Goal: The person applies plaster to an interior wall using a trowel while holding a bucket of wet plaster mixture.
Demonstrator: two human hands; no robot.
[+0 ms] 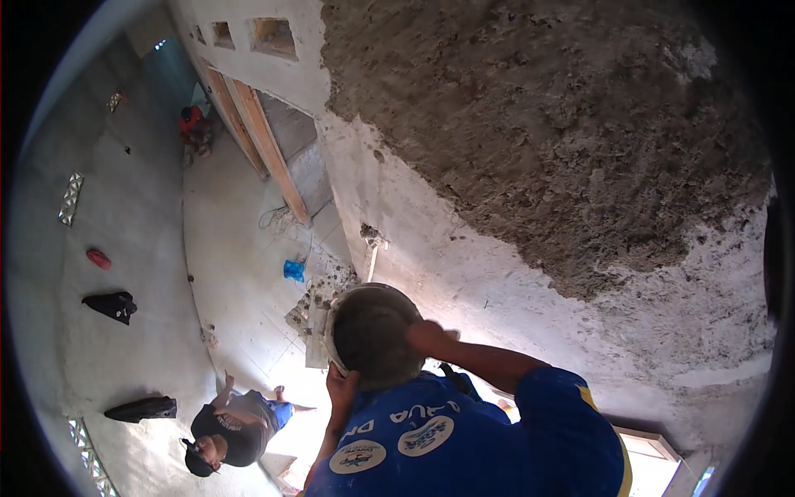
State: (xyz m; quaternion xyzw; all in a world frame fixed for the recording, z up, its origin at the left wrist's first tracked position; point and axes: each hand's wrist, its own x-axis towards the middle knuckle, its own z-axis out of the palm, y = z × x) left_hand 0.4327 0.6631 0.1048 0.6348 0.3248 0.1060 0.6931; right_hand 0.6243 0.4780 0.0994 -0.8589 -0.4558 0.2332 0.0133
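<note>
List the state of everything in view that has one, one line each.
Bucket: uncovered; contents too dark to judge.
Left hand: gripping bucket rim.
Right hand: curled at bucket's mouth; grip unclear.
Near wall: partly coated with rough plaster.
Two dark items: hanging on opposite wall.
Blue bundle: lying on floor.

The one view looked out from the person's head, through the left of two side-by-side fisheye lenses, and faced downward — the blue short-sleeved shirt (pixel 497 443) filled the near lower edge. Just beyond came the bare left hand (pixel 341 385), the bare right hand (pixel 426 338) and a round grey bucket (pixel 331 335). Farther off, the pale floor (pixel 240 248) and half-plastered wall (pixel 414 190) curved toward a dark rim.
</note>
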